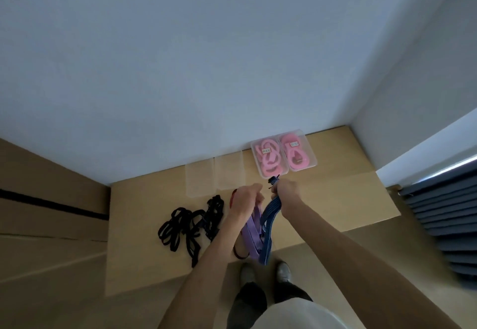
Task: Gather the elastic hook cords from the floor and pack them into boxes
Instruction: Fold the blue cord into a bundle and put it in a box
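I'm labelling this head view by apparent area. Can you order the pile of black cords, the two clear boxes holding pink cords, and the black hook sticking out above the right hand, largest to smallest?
1. Pile of black cords, spread widest on the floor.
2. Two clear boxes holding pink cords, taken together, somewhat smaller; they lie farther away, so this order is unsure.
3. Black hook, by far the smallest.

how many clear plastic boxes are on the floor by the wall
4: two empty boxes side by side left, two boxes holding pink cords right. None seem hidden.
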`<action>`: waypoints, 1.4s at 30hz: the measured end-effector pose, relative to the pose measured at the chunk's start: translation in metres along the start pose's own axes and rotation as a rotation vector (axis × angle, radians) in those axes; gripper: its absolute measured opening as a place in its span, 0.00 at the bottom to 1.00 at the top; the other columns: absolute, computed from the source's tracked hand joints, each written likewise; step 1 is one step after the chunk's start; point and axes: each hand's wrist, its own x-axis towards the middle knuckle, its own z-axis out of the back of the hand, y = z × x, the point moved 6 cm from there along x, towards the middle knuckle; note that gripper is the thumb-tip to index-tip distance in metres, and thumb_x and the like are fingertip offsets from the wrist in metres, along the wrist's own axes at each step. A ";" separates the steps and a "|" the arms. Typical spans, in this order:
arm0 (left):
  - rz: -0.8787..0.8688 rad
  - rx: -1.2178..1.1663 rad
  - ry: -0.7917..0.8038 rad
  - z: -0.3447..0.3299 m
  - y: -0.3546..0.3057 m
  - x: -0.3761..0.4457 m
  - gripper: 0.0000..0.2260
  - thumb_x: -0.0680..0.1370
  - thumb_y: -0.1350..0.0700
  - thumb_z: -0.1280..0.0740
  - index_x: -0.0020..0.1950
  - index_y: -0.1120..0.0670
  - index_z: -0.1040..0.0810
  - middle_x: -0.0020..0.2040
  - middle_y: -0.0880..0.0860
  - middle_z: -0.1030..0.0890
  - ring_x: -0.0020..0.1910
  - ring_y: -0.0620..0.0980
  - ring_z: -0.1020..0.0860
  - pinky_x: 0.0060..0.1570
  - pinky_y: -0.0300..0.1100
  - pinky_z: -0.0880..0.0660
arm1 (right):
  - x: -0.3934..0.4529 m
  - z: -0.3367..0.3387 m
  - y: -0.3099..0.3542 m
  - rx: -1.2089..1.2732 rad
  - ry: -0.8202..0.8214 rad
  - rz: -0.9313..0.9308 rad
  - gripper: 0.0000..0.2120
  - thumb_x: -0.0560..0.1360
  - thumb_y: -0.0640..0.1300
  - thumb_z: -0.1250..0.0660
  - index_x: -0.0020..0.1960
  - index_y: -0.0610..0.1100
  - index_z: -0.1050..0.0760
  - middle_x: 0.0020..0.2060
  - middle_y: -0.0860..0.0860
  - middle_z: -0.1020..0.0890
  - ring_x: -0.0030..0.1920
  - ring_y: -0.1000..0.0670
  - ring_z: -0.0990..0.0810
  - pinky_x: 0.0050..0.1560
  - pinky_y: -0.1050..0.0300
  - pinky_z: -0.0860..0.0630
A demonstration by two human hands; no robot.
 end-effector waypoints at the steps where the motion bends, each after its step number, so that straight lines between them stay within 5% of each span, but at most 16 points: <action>1: -0.002 -0.010 -0.038 0.002 -0.010 -0.003 0.19 0.76 0.50 0.35 0.31 0.60 0.21 0.32 0.58 0.20 0.34 0.53 0.23 0.41 0.45 0.28 | -0.010 -0.002 0.010 -0.074 0.034 0.048 0.09 0.70 0.28 0.42 0.34 0.39 0.32 0.26 0.45 0.29 0.23 0.49 0.32 0.26 0.59 0.35; 5: 0.051 -0.123 -0.126 0.006 -0.046 -0.008 0.17 0.81 0.47 0.36 0.40 0.59 0.19 0.31 0.54 0.18 0.28 0.49 0.22 0.31 0.40 0.32 | -0.049 -0.021 0.049 -0.293 0.257 0.272 0.07 0.66 0.29 0.40 0.33 0.39 0.30 0.25 0.45 0.27 0.21 0.50 0.31 0.25 0.58 0.33; 10: -0.038 -0.380 -0.259 0.015 -0.100 -0.029 0.04 0.76 0.63 0.33 0.41 0.62 0.23 0.36 0.61 0.24 0.28 0.54 0.30 0.25 0.40 0.36 | -0.082 -0.020 0.083 -0.333 0.380 0.510 0.08 0.66 0.30 0.36 0.38 0.40 0.23 0.26 0.48 0.17 0.24 0.52 0.23 0.28 0.61 0.28; 12: -0.100 -0.387 -0.243 0.016 -0.122 -0.044 0.03 0.74 0.65 0.34 0.44 0.64 0.22 0.38 0.62 0.21 0.32 0.56 0.27 0.28 0.43 0.32 | -0.092 -0.019 0.092 -0.278 0.440 0.573 0.03 0.71 0.35 0.32 0.40 0.41 0.22 0.32 0.46 0.15 0.31 0.52 0.20 0.30 0.63 0.27; 16: -0.238 -0.320 -0.252 0.018 -0.152 -0.066 0.02 0.72 0.69 0.34 0.43 0.66 0.22 0.39 0.64 0.17 0.37 0.59 0.19 0.41 0.58 0.19 | -0.102 -0.015 0.104 -0.197 0.432 0.668 0.12 0.78 0.46 0.32 0.38 0.43 0.20 0.35 0.49 0.15 0.38 0.52 0.18 0.40 0.61 0.25; 19: -0.375 -0.118 -0.311 0.021 -0.163 -0.078 0.05 0.75 0.65 0.31 0.41 0.67 0.21 0.40 0.65 0.18 0.38 0.55 0.20 0.42 0.52 0.19 | -0.105 -0.013 0.106 -0.081 0.324 0.735 0.12 0.79 0.43 0.35 0.39 0.43 0.20 0.36 0.50 0.15 0.41 0.49 0.17 0.46 0.54 0.22; 22: -0.540 0.174 -0.534 0.026 -0.177 -0.092 0.13 0.75 0.60 0.30 0.33 0.62 0.26 0.30 0.57 0.23 0.31 0.48 0.27 0.34 0.41 0.31 | -0.102 -0.006 0.100 0.081 0.169 0.665 0.08 0.76 0.40 0.39 0.40 0.45 0.23 0.36 0.52 0.16 0.42 0.47 0.18 0.45 0.49 0.23; 24: -0.580 0.175 -0.648 0.033 -0.184 -0.101 0.14 0.74 0.59 0.30 0.31 0.59 0.28 0.27 0.52 0.26 0.28 0.46 0.31 0.32 0.41 0.33 | -0.098 -0.006 0.098 0.155 0.206 0.581 0.08 0.77 0.41 0.41 0.46 0.44 0.24 0.40 0.50 0.13 0.48 0.46 0.15 0.48 0.47 0.21; 29: -0.511 0.182 -0.321 0.024 -0.181 -0.094 0.05 0.76 0.63 0.32 0.41 0.61 0.18 0.39 0.59 0.17 0.39 0.56 0.20 0.43 0.49 0.22 | -0.102 -0.022 0.106 0.131 0.468 0.449 0.19 0.79 0.57 0.39 0.53 0.43 0.19 0.42 0.43 0.15 0.40 0.48 0.16 0.40 0.52 0.21; 34: -0.595 0.345 -0.621 0.026 -0.163 -0.102 0.07 0.75 0.59 0.31 0.38 0.58 0.18 0.33 0.51 0.18 0.32 0.47 0.24 0.35 0.41 0.29 | -0.106 -0.022 0.116 0.156 0.359 0.530 0.09 0.79 0.36 0.39 0.47 0.42 0.20 0.45 0.43 0.16 0.47 0.46 0.17 0.47 0.52 0.21; 37: -0.594 0.384 -0.520 0.019 -0.157 -0.097 0.07 0.76 0.62 0.32 0.39 0.62 0.21 0.34 0.57 0.20 0.33 0.51 0.25 0.37 0.47 0.28 | -0.104 -0.024 0.111 0.165 0.398 0.494 0.07 0.81 0.44 0.36 0.54 0.42 0.22 0.47 0.44 0.17 0.44 0.49 0.19 0.45 0.55 0.20; 42: -0.580 0.229 -0.496 0.023 -0.151 -0.095 0.07 0.77 0.64 0.35 0.39 0.63 0.25 0.33 0.54 0.23 0.32 0.51 0.28 0.35 0.46 0.32 | -0.084 -0.007 0.099 0.285 0.386 0.387 0.05 0.80 0.36 0.35 0.56 0.39 0.23 0.40 0.44 0.15 0.38 0.48 0.17 0.39 0.54 0.18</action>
